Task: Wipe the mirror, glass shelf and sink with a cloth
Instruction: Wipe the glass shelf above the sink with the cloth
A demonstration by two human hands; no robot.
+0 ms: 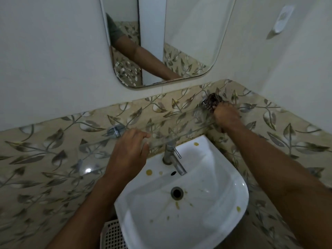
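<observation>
Gripping the patterned cloth (pixel 212 102) in the right hand (pixel 226 115), fingers curled, at the glass shelf's (pixel 179 135) far right end; left hand (pixel 129 151) pinching its near edge above the stained sink (pixel 206 203).

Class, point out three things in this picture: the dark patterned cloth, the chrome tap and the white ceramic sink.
Dark patterned cloth (pixel 212 101), head view: bunched part above the right hand.
Chrome tap (pixel 172 158), head view: middle of its body.
White ceramic sink (pixel 239 193), head view: right rim.
</observation>
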